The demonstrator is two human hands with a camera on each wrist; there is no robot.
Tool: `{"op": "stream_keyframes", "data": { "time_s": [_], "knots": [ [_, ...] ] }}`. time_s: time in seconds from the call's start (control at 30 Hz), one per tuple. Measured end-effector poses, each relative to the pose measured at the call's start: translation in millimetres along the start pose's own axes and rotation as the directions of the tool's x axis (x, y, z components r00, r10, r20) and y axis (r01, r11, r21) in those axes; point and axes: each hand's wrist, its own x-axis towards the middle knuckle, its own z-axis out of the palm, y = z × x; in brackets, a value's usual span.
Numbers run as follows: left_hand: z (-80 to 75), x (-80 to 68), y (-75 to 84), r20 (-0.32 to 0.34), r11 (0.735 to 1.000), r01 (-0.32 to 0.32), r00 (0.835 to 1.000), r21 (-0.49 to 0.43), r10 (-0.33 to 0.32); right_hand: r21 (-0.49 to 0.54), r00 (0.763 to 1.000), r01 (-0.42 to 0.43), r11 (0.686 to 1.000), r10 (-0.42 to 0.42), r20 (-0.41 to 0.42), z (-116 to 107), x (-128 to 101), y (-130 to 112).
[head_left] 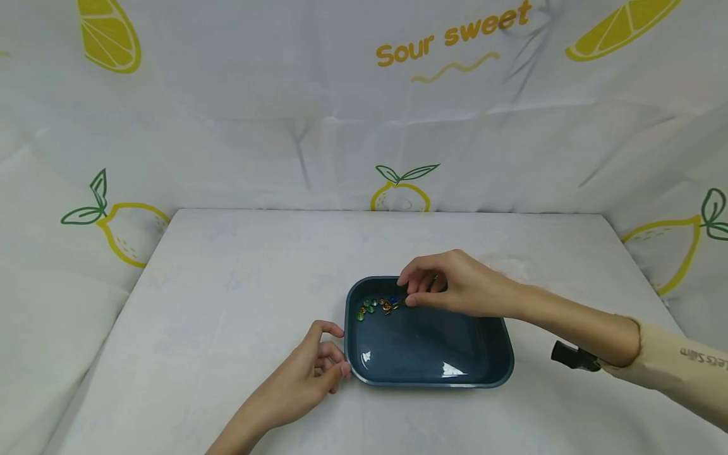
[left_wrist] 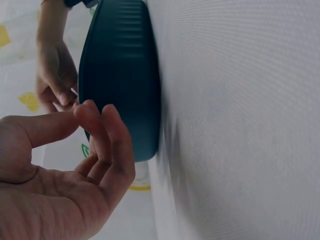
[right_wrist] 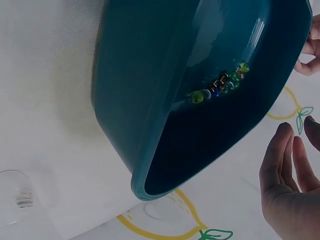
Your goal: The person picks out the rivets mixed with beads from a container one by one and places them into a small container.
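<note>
The fingertips of the right hand [head_left: 449, 285] are bunched close together just over the little beads [head_left: 378, 305]. It cannot be told if a bead is pinched between them or not. In the right wrist view the fingers [right_wrist: 285, 160] are seen apart from the beads [right_wrist: 220, 86], loosely bent.

The fingers of the left hand [head_left: 307, 377] are curled, and the thumb and first finger are set against the near left corner of the tray [head_left: 423, 382]. In the left wrist view the fingertips [left_wrist: 95, 117] are seen at the tray's rim [left_wrist: 120, 75], so the tray is steadied there.

The beads are gathered in the far left corner of the dark blue tray. They are small, shiny and mixed in colour: green, blue, gold.

The tray is laid flat on the white cloth table [head_left: 227, 284]. A clear little glass [right_wrist: 17, 192] is seen on the cloth beside the tray in the right wrist view.

To do this well, one bead should be picked with just the tips, slowly, and the tray should be kept from sliding.
</note>
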Motion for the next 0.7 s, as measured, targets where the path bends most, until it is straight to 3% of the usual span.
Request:
{"op": "stream_keyframes", "data": {
  "time_s": [0.7],
  "knots": [
    [-0.4, -0.7, -0.4, 0.007, 1.000, -0.009, 1.000, 0.000, 0.009, 0.048, 0.998, -0.024, 0.999, 0.022, 0.053, 8.7, 8.1, 9.2]
  ]
}}
